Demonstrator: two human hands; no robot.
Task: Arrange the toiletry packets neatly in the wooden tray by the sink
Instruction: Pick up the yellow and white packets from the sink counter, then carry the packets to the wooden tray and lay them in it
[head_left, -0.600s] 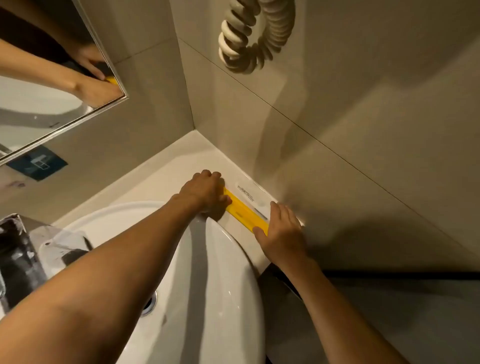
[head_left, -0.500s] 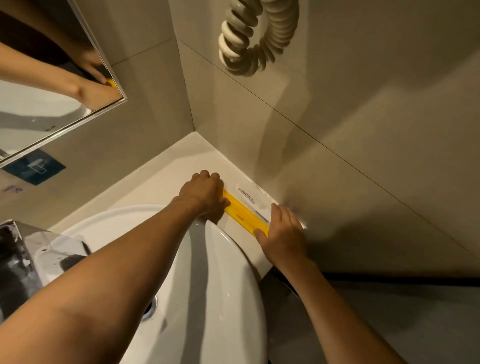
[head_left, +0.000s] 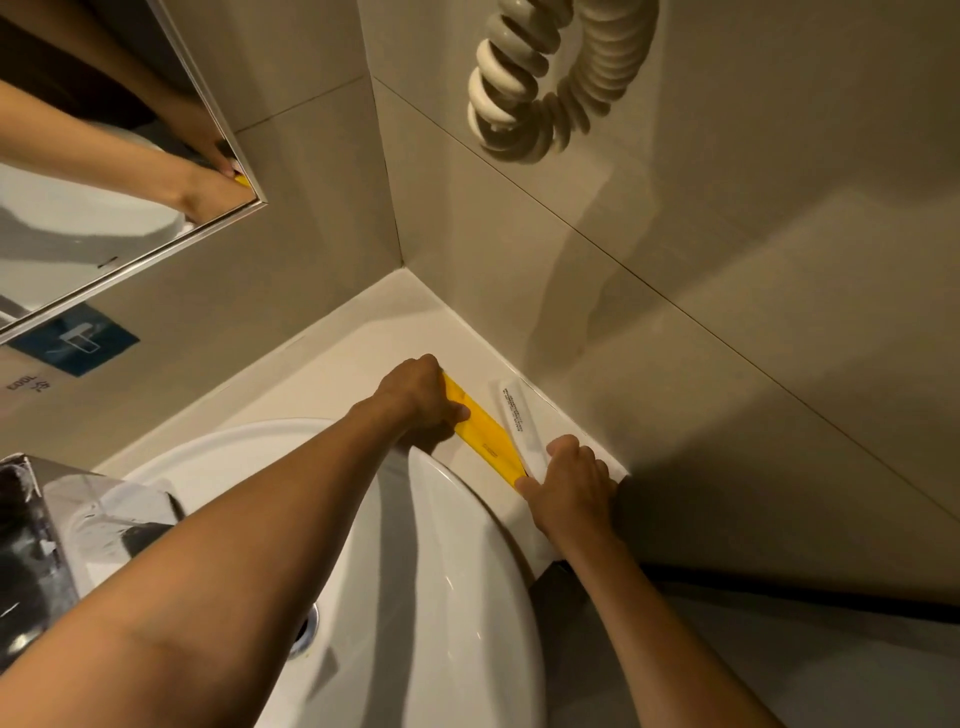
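A long yellow packet (head_left: 480, 428) lies on the white counter between the basin and the wall. My left hand (head_left: 418, 397) grips its far end and my right hand (head_left: 569, 480) pinches its near end. A white packet (head_left: 519, 415) with small print lies alongside, closer to the wall, its near end under my right fingers. No wooden tray shows in this view.
The white basin (head_left: 457, 571) curves under my left arm, its drain (head_left: 306, 631) lower left. A chrome tap (head_left: 31, 530) stands at the left. A mirror (head_left: 104, 156) hangs upper left, a coiled cord (head_left: 540, 88) on the right wall. The counter corner (head_left: 400, 312) lies beyond.
Both hands have stayed on the ends of the yellow packet, which now lies a bit further from the white one. More of the white packet shows.
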